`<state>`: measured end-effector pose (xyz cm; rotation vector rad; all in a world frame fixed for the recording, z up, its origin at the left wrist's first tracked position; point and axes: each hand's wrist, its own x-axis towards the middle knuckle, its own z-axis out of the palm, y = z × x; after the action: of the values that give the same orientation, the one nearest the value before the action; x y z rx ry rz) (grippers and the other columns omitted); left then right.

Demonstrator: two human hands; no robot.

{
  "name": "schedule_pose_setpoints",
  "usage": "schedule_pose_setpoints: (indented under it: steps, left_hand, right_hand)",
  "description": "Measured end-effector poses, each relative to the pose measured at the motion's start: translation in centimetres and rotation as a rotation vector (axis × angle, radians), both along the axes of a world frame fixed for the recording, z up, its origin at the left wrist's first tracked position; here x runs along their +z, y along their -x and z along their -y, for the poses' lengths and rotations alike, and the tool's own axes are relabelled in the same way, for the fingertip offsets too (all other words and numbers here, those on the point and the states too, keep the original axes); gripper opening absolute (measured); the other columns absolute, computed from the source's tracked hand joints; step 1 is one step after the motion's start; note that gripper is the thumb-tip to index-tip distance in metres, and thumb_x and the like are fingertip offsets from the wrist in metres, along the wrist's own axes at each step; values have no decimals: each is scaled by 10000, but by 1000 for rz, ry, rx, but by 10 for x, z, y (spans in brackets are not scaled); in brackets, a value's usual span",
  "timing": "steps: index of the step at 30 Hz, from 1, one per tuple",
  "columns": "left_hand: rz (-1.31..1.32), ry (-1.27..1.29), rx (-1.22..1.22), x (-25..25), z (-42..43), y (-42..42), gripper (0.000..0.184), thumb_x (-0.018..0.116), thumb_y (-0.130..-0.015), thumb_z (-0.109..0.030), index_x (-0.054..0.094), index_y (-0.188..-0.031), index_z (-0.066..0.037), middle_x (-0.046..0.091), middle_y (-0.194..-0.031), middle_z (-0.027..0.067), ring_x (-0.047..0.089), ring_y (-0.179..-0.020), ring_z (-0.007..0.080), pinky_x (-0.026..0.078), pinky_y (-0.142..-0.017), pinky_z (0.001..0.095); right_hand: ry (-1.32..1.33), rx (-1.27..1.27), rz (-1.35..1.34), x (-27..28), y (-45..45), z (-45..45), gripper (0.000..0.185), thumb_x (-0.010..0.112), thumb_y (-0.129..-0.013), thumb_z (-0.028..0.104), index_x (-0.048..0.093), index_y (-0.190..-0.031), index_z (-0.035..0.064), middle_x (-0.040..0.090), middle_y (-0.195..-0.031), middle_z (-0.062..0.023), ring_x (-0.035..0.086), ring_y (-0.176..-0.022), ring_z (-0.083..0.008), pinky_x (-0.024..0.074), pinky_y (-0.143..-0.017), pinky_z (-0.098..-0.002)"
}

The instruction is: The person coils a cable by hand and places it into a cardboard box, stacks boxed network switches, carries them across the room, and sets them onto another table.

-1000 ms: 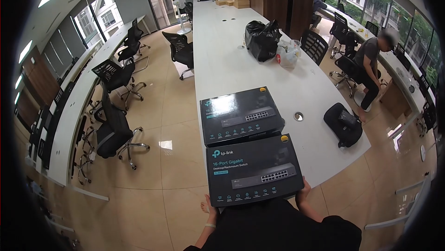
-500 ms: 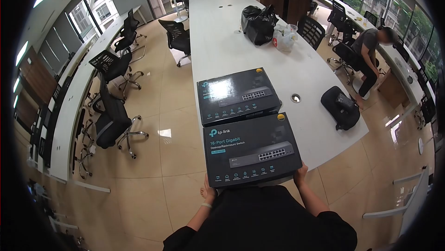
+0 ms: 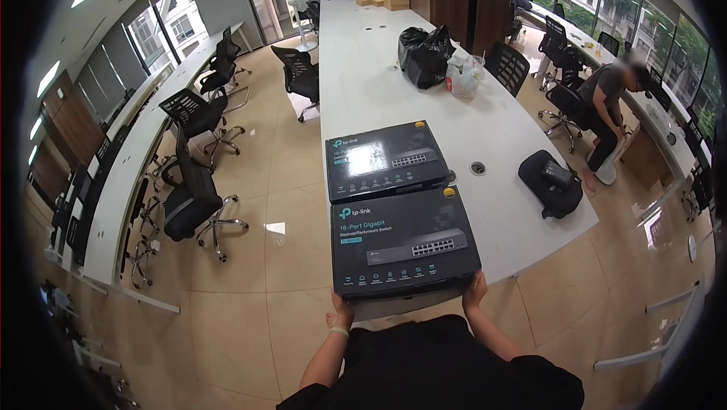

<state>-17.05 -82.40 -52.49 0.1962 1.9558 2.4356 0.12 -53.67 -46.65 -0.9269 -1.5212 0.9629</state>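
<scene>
A dark tp-link network switch box, printed "16-Port Gigabit", lies face up at the near end of the white table. My left hand grips its near left corner, the fingertips partly hidden. At the near right corner, my right hand is closed on the same box. Directly beyond it lies a second, similar switch box, with light glaring on its lid. The two boxes sit edge to edge, and I cannot tell whether the near one touches the tabletop everywhere.
A black plastic bag and a white bag stand farther along the table. To the right lies a black backpack. Office chairs stand on the left. A seated person bends forward at the right.
The near box has moved slightly forward and left over the table with both hands on it. The table edge now shows below it. The seated person has shifted a little.
</scene>
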Motion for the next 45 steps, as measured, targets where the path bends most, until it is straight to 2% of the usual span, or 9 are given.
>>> schedule_pose_setpoints:
  steps: [8, 10, 24, 28, 29, 32, 33, 35, 45]
  left_hand:
    - [-38, 42, 16, -30, 9, -5, 885, 291, -719, -770, 453, -1115, 5, 522, -1033, 62, 471, -953, 149, 398, -807, 323]
    - [-159, 153, -65, 39, -9, -19, 936, 268, -696, -791, 520, -998, 58, 551, -956, 85, 501, -874, 157, 413, -782, 310]
    - [-424, 728, -182, 21, 58, -89, 541, 411, -884, -288, 272, -1289, 43, 259, -1334, 245, 224, -1254, 369, 183, -1034, 401]
    - [86, 1039, -414, -74, 197, -207, 668, 462, -846, -356, 232, -1297, 81, 219, -1335, 305, 178, -1272, 396, 161, -1048, 418]
    - [445, 1205, -853, -126, 242, -205, 676, 470, -839, -386, 269, -1287, 78, 312, -1297, 295, 290, -1237, 368, 224, -1029, 404]
    - [659, 1484, -1063, -130, 255, -205, 658, 467, -843, -382, 284, -1280, 74, 331, -1287, 282, 305, -1226, 359, 235, -1022, 397]
    - [622, 1493, -1024, -125, 245, -202, 652, 467, -844, -381, 289, -1278, 72, 337, -1284, 278, 311, -1222, 355, 239, -1020, 394]
    - [537, 1479, -985, -120, 228, -195, 641, 465, -847, -379, 298, -1273, 69, 349, -1278, 269, 321, -1215, 349, 246, -1015, 389]
    - [276, 1375, -1029, -103, 91, -248, 584, 456, -861, -367, 348, -1251, 55, 411, -1246, 226, 373, -1179, 316, 284, -991, 365]
  right_hand:
    - [154, -69, 213, 3, 27, -34, 525, 414, -891, 362, 458, -535, -22, 417, -460, -131, 357, -441, -215, 296, -469, -378]
    - [238, -48, 300, 11, 28, -38, 536, 409, -882, 403, 517, -575, -23, 496, -505, -145, 451, -469, -244, 347, -500, -378]
    - [108, -146, 191, -4, 26, -2, 532, 300, -912, 422, 590, -913, -24, 612, -911, -186, 572, -867, -311, 410, -781, -365]
    - [150, -209, 195, -25, -5, 69, 364, 374, -918, 313, 522, -985, -12, 564, -925, -168, 529, -879, -297, 392, -774, -353]
    - [134, -221, 117, -67, -18, 91, 302, 394, -913, 265, 521, -997, 4, 548, -950, -148, 517, -906, -274, 383, -803, -367]
    - [191, 388, 914, -114, -121, 196, 281, 454, -852, 201, 526, -1028, -6, 526, -1029, -210, 462, -1027, -329, 338, -907, -410]
    - [-522, 194, 882, -193, -154, 225, 298, 471, -850, 263, 560, -1012, 30, 549, -1022, -173, 483, -1019, -313, 364, -893, -399]
    - [-108, 1169, 1301, -105, -209, 247, 323, 458, -856, 320, 573, -1005, 58, 556, -1016, -142, 498, -1005, -300, 392, -875, -378]
    - [210, 641, 980, -75, -467, 244, 382, 382, -893, 346, 456, -1181, 106, 480, -1149, -149, 487, -1028, -310, 420, -859, -366]
